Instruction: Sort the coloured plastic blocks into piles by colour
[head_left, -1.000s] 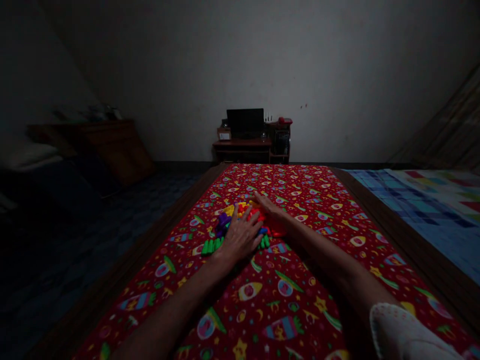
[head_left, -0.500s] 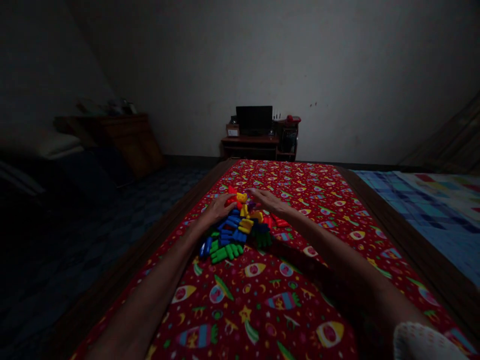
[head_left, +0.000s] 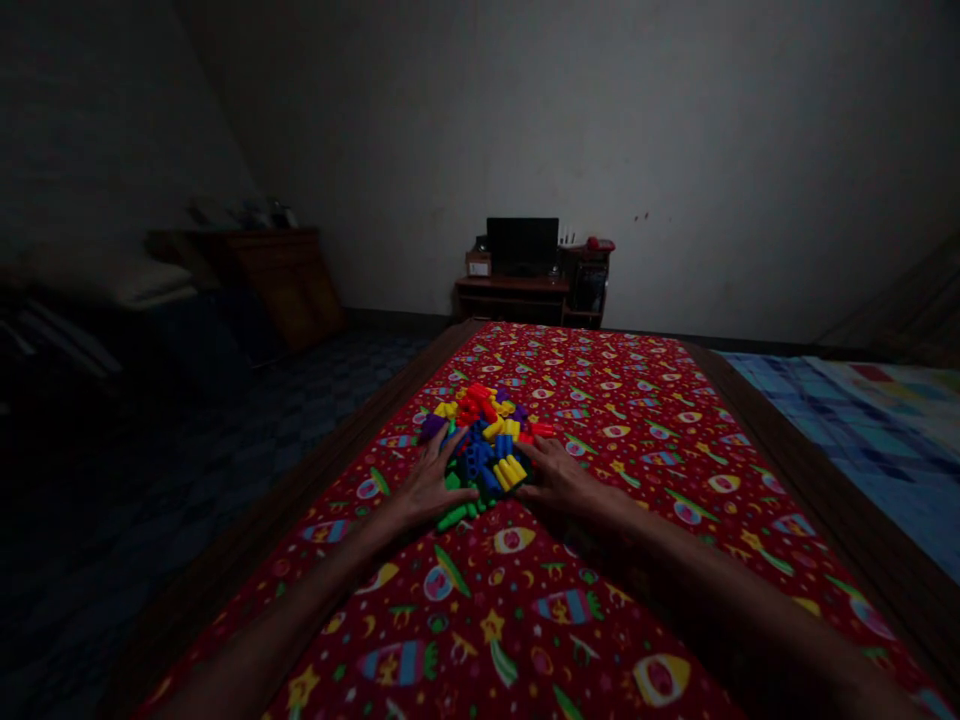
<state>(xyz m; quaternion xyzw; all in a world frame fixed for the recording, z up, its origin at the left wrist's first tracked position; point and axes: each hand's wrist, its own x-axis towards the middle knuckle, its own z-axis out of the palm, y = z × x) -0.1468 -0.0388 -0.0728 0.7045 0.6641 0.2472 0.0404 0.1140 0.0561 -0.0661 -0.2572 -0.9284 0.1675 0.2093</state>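
Block heap (head_left: 478, 462): located on the red patterned cloth (head_left: 525, 615), left of its centre line. Pieces appear to be rigid plastic, judged light and hardy; opposite side faces should offer the surest hold. Slipperiness cannot be fairly judged in this dim light. Left hand (head_left: 429, 487): fingers spread, unclenched, against the heap on the side toward the cloth's left edge. Right hand (head_left: 564, 480): fingers extended, thumb apart, at the opposite flank. Against the frame half a second earlier, both hands have shifted toward the cloth's near end.
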